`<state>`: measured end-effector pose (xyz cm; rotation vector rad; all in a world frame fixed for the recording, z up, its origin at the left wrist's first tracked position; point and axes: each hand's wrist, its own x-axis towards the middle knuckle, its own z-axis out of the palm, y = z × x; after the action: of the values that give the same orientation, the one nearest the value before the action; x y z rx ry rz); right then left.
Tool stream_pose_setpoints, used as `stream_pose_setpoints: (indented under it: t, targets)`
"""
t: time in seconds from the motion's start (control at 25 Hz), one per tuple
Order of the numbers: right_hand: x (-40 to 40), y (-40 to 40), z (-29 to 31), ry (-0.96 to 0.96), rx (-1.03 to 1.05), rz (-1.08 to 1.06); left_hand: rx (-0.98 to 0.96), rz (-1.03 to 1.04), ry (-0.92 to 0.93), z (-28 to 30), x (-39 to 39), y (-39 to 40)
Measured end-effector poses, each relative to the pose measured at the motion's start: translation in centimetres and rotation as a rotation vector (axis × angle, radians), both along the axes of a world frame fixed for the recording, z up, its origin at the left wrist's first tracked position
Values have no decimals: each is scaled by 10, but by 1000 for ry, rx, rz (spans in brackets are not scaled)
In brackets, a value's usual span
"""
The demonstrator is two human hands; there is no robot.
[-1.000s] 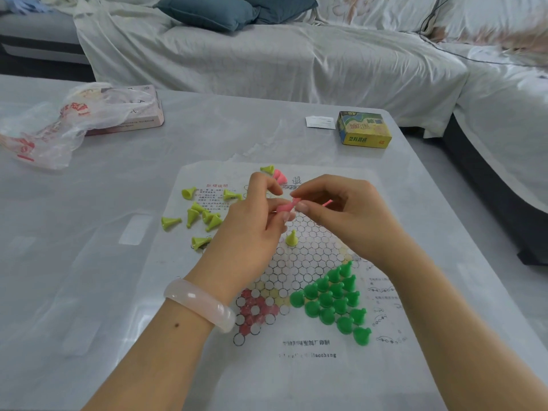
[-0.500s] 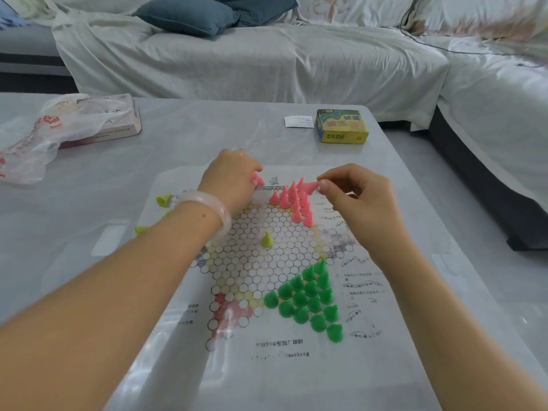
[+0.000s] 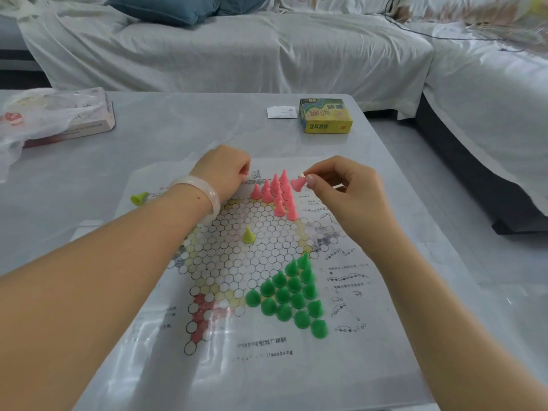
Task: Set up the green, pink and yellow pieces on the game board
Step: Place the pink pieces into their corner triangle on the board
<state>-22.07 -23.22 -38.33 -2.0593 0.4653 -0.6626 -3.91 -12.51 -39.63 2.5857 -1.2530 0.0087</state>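
The pink step is in hand: right hand (image 3: 347, 191) fingers clamp a pink piece (image 3: 298, 183) just right of the pink cluster (image 3: 277, 194) at upper centre of the game board (image 3: 237, 262); left hand (image 3: 225, 170) is curled, grip unclear; next, seat it upright in a free cell.

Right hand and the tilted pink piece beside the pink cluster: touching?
Touching. The head view shows the right hand pinching the tilted pink piece at its narrow end between thumb and forefinger, lifted beside the pink cluster.
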Motion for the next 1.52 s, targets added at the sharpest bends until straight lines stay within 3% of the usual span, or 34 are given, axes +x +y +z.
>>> stream_pose_setpoints:
  t: [0.12,0.24,0.36,0.52,0.68,1.52]
  targets:
    - [4,2,-1,8,-29,-35,-361,90,177,18,-21,20]
    - [16,9,-1,58,-149,-67,-736,217,506,32,-48,58]
    - [29,17,-5,144,-319,-65,-962,249,722,40,-67,89]
    - [43,23,-11,306,-513,-54,-1016,300,771,39,-65,102]
    - [49,25,-15,399,-574,-46,-1053,301,797,40,-64,107]
    - [53,29,-18,439,-640,-49,-1115,262,917,42,-63,109]
